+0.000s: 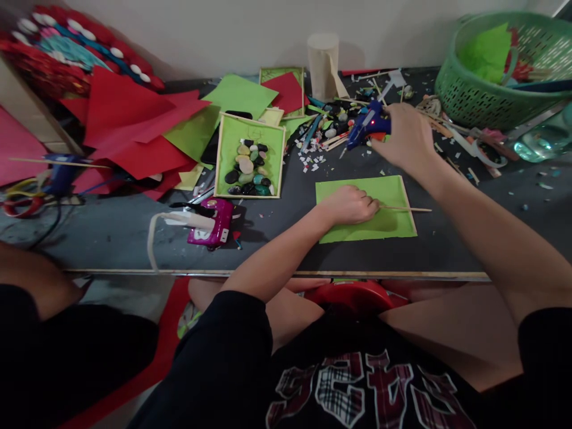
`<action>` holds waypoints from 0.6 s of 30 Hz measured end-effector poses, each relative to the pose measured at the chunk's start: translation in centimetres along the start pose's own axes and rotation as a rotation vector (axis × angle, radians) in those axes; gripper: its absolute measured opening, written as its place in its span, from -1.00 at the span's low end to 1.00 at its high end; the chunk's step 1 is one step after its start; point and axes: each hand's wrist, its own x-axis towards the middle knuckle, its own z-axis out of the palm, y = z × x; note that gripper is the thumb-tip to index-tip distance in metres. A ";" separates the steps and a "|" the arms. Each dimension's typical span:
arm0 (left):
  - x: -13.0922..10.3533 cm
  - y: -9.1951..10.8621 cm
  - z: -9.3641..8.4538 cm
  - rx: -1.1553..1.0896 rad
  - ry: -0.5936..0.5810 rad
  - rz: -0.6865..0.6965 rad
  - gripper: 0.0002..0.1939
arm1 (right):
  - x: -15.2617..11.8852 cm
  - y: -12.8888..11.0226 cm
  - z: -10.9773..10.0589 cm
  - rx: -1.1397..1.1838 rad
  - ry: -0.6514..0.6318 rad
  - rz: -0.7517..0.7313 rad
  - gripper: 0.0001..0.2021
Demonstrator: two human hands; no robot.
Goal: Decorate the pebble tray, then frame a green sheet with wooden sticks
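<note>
My left hand (351,204) is closed over a green sheet (366,229) near the table's front edge. A thin wooden stick (413,209) juts out of its fingers to the right, past the sheet's edge. Along that right edge runs another pale stick (407,205). My right hand (409,137) grips a blue hot glue gun (369,124) above and behind the sheet. The gun's small red light is on and its nozzle points down to the left. My right fingertips are partly hidden behind the hand.
Left of the sheet lies a green framed panel (227,149) with pebbles on it. Nearby are a magenta power strip (218,221), red paper (125,113) and a paper roll (322,71). A green basket (473,98) stands back right. Another person's arm (36,274) rests at left.
</note>
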 end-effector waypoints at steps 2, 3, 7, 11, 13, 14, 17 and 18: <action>0.0 0.0 0.0 0.002 0.009 -0.001 -0.57 | 0.3 1.4 -1.1 -0.044 -0.005 0.106 -0.59; 0.0 0.0 -0.1 0.003 0.013 -0.004 -0.57 | 0.3 2.1 -1.6 -0.064 -0.012 0.153 -0.58; -0.1 0.1 -0.1 0.010 0.041 -0.007 -0.57 | -0.7 4.4 -1.9 -0.028 -0.002 0.270 -0.61; -0.3 -0.1 0.1 0.003 0.078 0.017 -0.61 | -2.2 5.1 -0.1 0.034 -0.032 0.198 -0.67; -0.4 -0.1 0.3 -0.001 0.092 0.019 -0.62 | -2.7 5.0 0.9 0.018 -0.039 0.184 -0.61; -0.4 -0.2 0.3 -0.001 0.097 0.015 -0.62 | -2.8 5.0 1.3 0.005 -0.042 0.190 -0.58; -0.5 -0.2 0.2 0.006 0.111 0.010 -0.60 | -2.5 5.2 2.2 -0.032 -0.048 0.214 -0.52; -0.5 -0.2 0.2 0.010 0.118 0.008 -0.60 | -2.4 5.4 2.4 -0.045 -0.054 0.214 -0.50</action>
